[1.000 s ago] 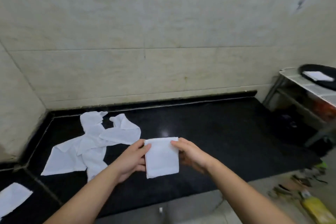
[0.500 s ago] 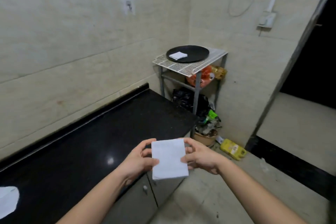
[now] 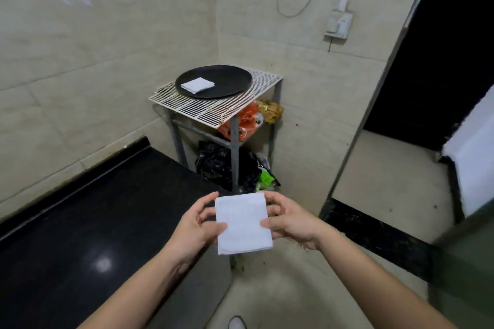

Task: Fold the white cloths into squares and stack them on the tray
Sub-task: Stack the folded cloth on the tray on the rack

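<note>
Resting between both hands' fingers [image 3: 270, 222], the folded cloth [image 3: 242, 223] hangs.

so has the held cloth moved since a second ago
Yes. The held cloth has left the black counter and now hangs past its end, toward the rack with the tray.

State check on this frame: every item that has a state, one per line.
held cloth: folded to a rough square, gripped at both side edges, in the air
left hand: closed on the held cloth's left edge
right hand: closed on its right edge
tray: on the wire rack, holds one cloth
cloth on tray: folded, lying flat
wire rack: upright, in the corner
</note>
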